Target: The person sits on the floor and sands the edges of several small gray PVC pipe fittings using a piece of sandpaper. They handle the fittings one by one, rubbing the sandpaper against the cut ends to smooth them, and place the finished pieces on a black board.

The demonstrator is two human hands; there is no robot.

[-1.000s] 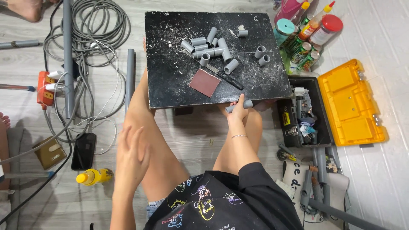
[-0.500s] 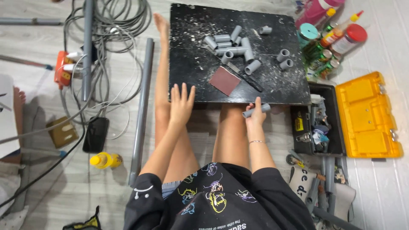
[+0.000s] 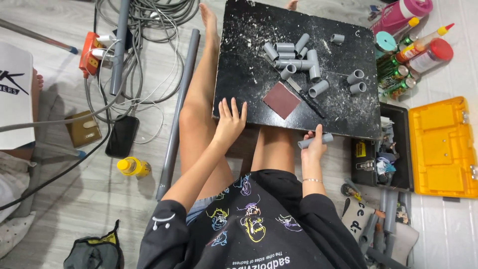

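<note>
I sit on the floor with a black board [image 3: 239, 65] resting across my legs, dusted with white shavings. My left hand [image 3: 230, 121] lies with fingers spread on the board's near left edge, holding nothing. Just below the near right edge, my right hand [image 3: 312, 148] grips a short grey pipe piece [image 3: 315, 141]. On the board lie several cut grey pipe pieces [image 3: 297, 58], a square of reddish-brown sandpaper [image 3: 282, 100] and a thin dark blade-like tool [image 3: 304, 95].
A long grey pipe [image 3: 175, 119] lies left of my leg, beside tangled cables [image 3: 144, 30], an orange power strip [image 3: 90, 50], a phone [image 3: 122, 136] and a yellow bottle [image 3: 133, 167]. At the right are bottles and cans [image 3: 408, 55] and an open yellow-lidded toolbox [image 3: 438, 147].
My left hand rose from my thigh to the board's near edge and now rests on it. The right hand still holds the pipe piece. The camera view shifted closer.
</note>
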